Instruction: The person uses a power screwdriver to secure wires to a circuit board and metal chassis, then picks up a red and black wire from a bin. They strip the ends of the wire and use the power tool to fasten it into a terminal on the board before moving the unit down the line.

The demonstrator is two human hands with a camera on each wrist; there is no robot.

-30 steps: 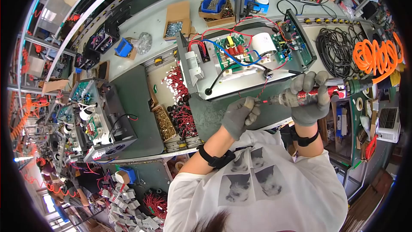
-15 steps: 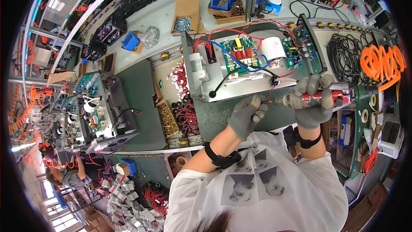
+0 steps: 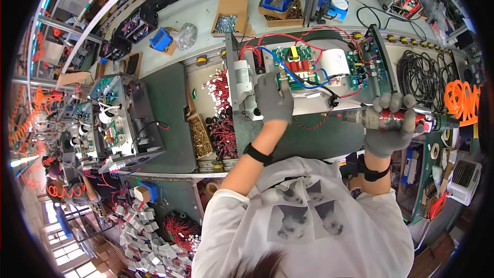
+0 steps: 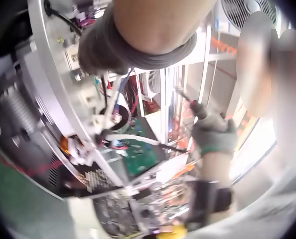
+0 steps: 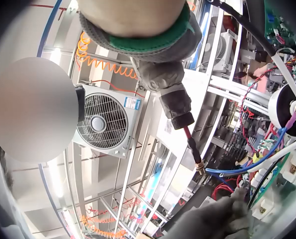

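My gloved left hand reaches over the near left part of an open metal chassis, its back facing up. Its fingers point toward the blue wire and the green circuit board, and partly hide both. In my gloved right hand I grip a red power screwdriver, held level at the chassis's near right corner with its bit pointing left. The right wrist view shows the driver's dark bit with a small brass-coloured piece at its tip. A twisted red-black wire hangs over the chassis's near edge.
An orange coiled hose hangs at the right, near a heap of black cables. Left of the chassis lie red-wired connectors and a box of brass-coloured hardware. Another open chassis stands further left.
My left hand has left the driver's bit tip and moved up and left over the chassis. The right hand still grips the screwdriver, now slightly further right in view.
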